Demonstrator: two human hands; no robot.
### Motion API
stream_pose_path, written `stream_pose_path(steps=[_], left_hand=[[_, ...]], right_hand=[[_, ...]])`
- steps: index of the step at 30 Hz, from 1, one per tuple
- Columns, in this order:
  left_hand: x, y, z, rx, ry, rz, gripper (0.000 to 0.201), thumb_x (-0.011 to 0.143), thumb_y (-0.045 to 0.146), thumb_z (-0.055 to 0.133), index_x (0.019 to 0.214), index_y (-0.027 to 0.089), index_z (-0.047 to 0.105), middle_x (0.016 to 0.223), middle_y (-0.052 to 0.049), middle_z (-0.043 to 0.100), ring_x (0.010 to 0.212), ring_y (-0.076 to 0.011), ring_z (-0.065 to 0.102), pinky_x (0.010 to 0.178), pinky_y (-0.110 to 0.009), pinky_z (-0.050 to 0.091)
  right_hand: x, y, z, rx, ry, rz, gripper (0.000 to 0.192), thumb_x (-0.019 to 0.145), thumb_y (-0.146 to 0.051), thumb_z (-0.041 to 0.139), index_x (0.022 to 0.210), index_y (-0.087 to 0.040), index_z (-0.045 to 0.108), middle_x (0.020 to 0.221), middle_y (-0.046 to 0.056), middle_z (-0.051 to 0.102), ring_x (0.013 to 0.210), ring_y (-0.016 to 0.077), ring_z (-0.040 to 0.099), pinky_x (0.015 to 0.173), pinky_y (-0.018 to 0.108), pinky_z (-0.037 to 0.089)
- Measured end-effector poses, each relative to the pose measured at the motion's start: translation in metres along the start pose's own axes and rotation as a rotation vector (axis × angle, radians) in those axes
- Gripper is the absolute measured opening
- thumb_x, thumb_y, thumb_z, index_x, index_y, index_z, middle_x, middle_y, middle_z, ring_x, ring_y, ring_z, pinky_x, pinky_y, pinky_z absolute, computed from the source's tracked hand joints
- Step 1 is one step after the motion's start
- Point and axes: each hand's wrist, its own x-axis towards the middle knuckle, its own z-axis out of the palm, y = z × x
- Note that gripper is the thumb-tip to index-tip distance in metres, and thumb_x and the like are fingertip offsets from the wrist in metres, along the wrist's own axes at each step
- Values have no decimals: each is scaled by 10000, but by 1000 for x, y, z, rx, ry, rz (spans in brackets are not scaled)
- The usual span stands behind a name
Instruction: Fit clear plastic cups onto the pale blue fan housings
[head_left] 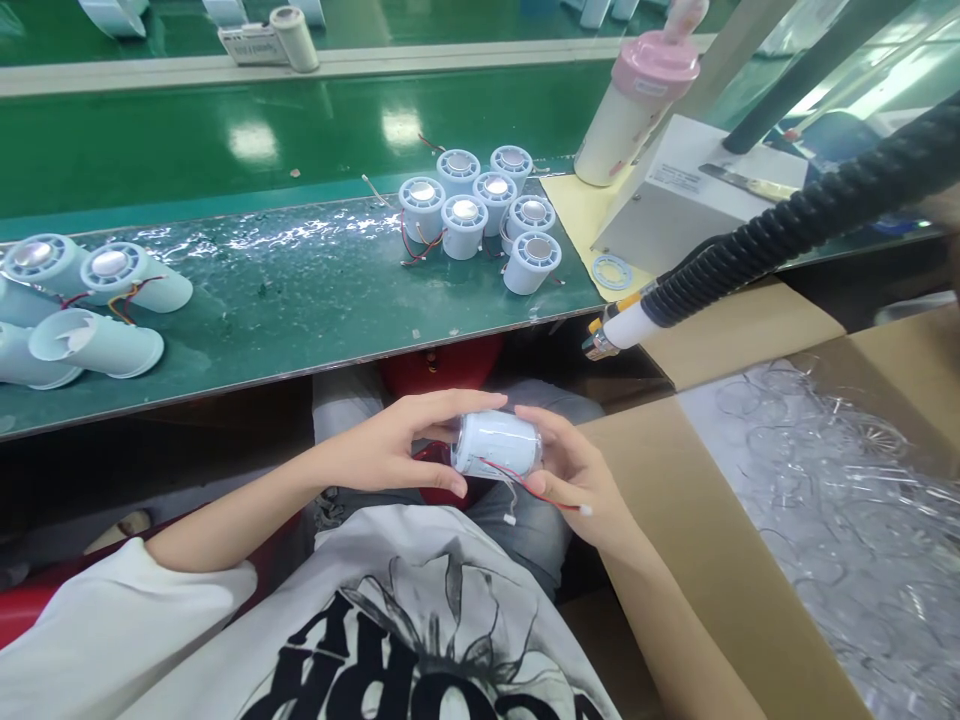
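A: One white cylinder (pixel 496 445) sits low in the centre of the frame, below the desk (pixel 300 300) edge, gripped between both hands. How much of it shows?

B: Only its side and a red wire trailing to a small white plug; both ends are covered. The left hand (pixel 397 445) curls around the left end, thumb under, fingers over. The right hand (pixel 574 470) cups the right end, fingers half closed on it.

A: And on the desk?

B: Seven matching housings (pixel 487 215) stand upright in a cluster at upper centre. At the left edge, about five more lie on their sides (pixel 82 305), some cut off by the frame, so the count is unsure.

A: Anything else?

B: One black ribbed hose (pixel 795 225) with a white nozzle at the right, one pink-lidded bottle (pixel 637 105) at the upper right, and a cardboard box (pixel 750 620) of clear plastic bits too tangled to count.
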Motion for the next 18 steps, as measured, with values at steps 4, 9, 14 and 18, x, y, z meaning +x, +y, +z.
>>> stream_pose_path(steps=[4,9,14,18], left_hand=[[-1,-4,3,-115,-42,-63,715,776,185,682,1410,265,361,1353,-111,512,1154,-225,567,945,-344,485],[-4,-11,6,-146,-85,-151,749,790,248,675,1433,291,294,1286,-100,566,1062,-220,606,873,-351,506],[0,-14,7,28,-21,-109,727,805,346,649,1439,283,298,1413,-109,454,1207,-269,510,992,-417,424],[7,-5,12,316,52,-34,684,703,371,742,1317,245,467,1305,-95,550,1139,-260,549,960,-360,448]], right_hand=[[-2,-5,4,-10,24,58,456,728,-275,745,1162,-306,609,1096,10,679,892,194,663,782,341,574],[-6,-14,8,-43,59,150,474,680,-331,777,1124,-259,626,962,27,709,861,200,665,776,339,570],[-3,-5,11,170,-7,249,473,757,-467,685,1146,-263,511,1100,58,649,850,189,688,723,347,589],[1,4,18,156,-12,303,484,820,-592,525,1151,-248,454,815,10,659,613,156,685,578,301,574]])
